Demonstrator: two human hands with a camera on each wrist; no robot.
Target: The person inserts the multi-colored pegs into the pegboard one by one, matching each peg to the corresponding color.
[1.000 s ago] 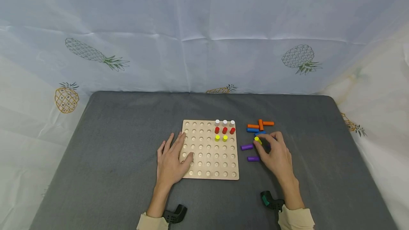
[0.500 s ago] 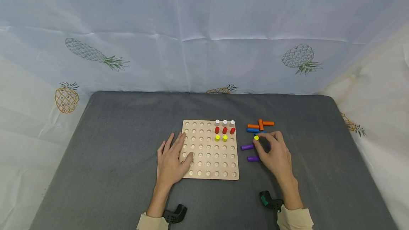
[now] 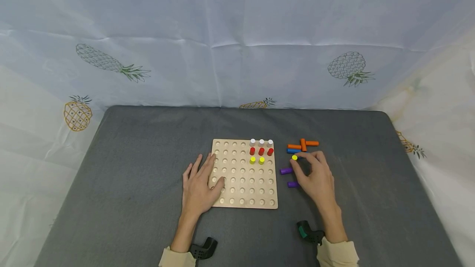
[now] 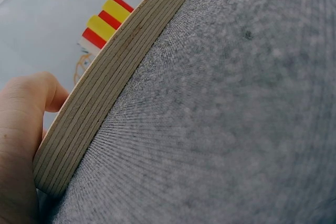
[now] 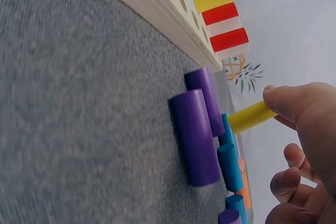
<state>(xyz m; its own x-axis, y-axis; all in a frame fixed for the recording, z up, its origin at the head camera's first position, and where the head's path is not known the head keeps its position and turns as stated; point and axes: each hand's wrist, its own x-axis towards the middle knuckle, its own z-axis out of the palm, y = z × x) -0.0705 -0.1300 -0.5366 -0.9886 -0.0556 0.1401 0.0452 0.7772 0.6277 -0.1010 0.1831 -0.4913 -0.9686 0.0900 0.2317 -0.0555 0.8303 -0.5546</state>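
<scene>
A square wooden pegboard [image 3: 237, 175] lies on the grey table. My left hand [image 3: 199, 190] rests on its left edge, fingertips along the side and thumb over the top; the left wrist view shows the board's layered edge [image 4: 113, 82]. White pegs [image 3: 261, 142], red pegs [image 3: 261, 151] and two yellow pegs [image 3: 252, 160] stand in the far right holes. Right of the board, my right hand [image 3: 317, 178] pinches a yellow peg [image 5: 253, 116] between thumb and index finger, upright above the loose pegs. The other fingers are bent.
Loose orange pegs [image 3: 312, 143] and a blue peg [image 3: 293, 151] lie beyond the right hand. Purple pegs [image 5: 195, 137] lie between that hand and the board. More blue pegs [image 5: 230, 166] show in the right wrist view. A patterned white cloth [image 3: 230, 73] hangs behind the table.
My right hand has brought the yellow peg upright and moved it slightly left, toward the board. The left hand and the board have stayed in place.
</scene>
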